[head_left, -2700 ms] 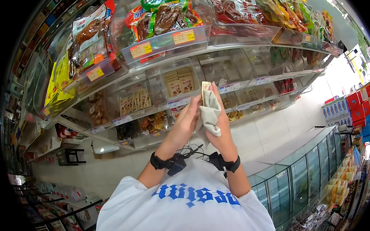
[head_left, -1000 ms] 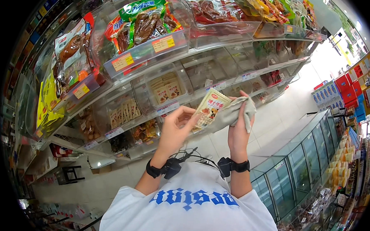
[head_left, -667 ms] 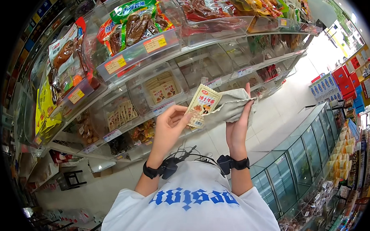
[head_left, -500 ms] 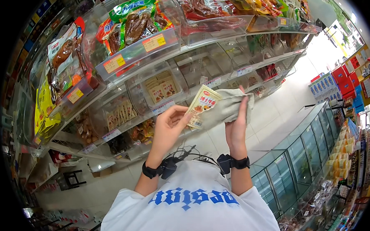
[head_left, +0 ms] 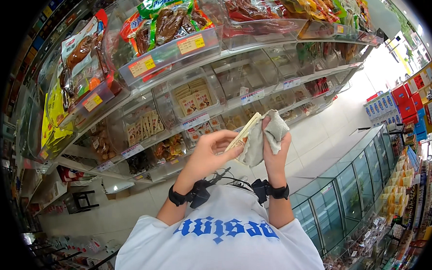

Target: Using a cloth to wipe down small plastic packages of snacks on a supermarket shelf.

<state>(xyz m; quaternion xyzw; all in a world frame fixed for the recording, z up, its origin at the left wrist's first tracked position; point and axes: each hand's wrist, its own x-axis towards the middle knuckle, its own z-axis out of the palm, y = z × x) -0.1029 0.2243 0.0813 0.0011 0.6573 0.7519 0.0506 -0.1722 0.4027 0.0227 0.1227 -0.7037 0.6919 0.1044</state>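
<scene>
My left hand [head_left: 212, 148] pinches a flat cream snack packet [head_left: 245, 131] with reddish print, seen nearly edge-on and tilted. In my right hand [head_left: 276, 156] is a crumpled grey cloth [head_left: 256, 145]; one part bunches up by the fingers while another lies against the packet's right face. Most of the packet's front is covered by the cloth. Beyond my hands, a clear bin [head_left: 216, 105] on the middle shelf holds similar cream packets [head_left: 193, 99].
Shelves curve across the front, with clear bins of vacuum-packed meat [head_left: 170, 24] on top and small packets [head_left: 145, 124] lower down. A glass-fronted case [head_left: 341, 184] stands at right, near stacked red boxes [head_left: 404, 102]. A black stool [head_left: 82, 200] is at lower left.
The packet has turned from showing its printed front to nearly edge-on. The cloth has folded over against it, and my right hand has come lower.
</scene>
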